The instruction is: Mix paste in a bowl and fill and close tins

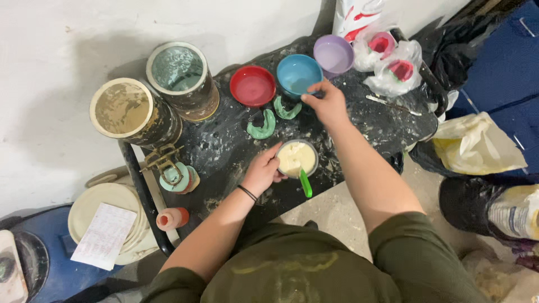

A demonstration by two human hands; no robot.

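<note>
My left hand (pixel 261 170) grips the side of a small mixing bowl (pixel 297 159) filled with creamy white paste, a green-handled spatula (pixel 305 183) resting in it. My right hand (pixel 327 103) reaches forward, fingers pinched at the rim of a blue bowl (pixel 297 74). Just below that hand lie two green horseshoe-shaped moulds, one (pixel 263 125) nearer me and the other (pixel 287 109) beside the blue bowl. A red bowl (pixel 252 85) and a purple bowl (pixel 333 54) flank the blue one on the dark, plaster-spattered table (pixel 224 151).
Two tall round canisters, one (pixel 182 78) with greenish and one (pixel 132 112) with tan contents, stand at the table's left. Bagged pink moulds (pixel 396 70) lie at the right. A small orange bottle (pixel 173 218), stacked pale lids with a paper note (pixel 106 233) and bags (pixel 477 143) sit around the floor.
</note>
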